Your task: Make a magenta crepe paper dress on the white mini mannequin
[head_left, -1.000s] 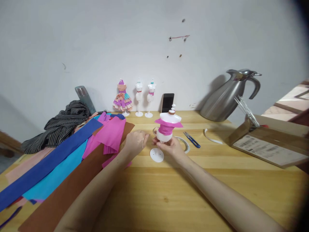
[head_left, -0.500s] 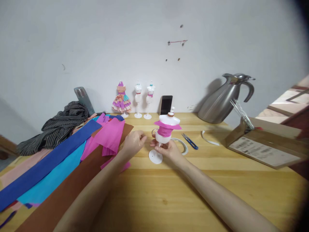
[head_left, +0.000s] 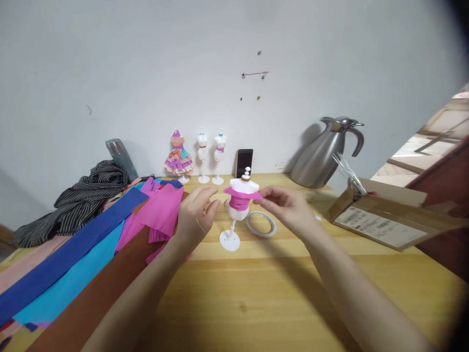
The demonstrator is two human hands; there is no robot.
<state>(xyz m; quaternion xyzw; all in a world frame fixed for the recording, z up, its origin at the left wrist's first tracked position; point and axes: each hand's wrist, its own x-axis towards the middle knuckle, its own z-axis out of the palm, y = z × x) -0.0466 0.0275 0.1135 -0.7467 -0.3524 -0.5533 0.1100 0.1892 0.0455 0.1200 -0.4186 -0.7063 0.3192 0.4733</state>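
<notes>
A pale wooden table (head_left: pixel 278 293) with visible grain runs to a white plaster wall. Left of the small mannequin (head_left: pixel 238 208) lie long matte crepe-paper sheets (head_left: pixel 73 264); right of it, a flat tape ring (head_left: pixel 261 224). The white plastic mannequin stands mid-table, wrapped in pink paper. The left hand (head_left: pixel 196 215) rests loosely open beside it; the right hand (head_left: pixel 289 208) pinches its pink collar.
</notes>
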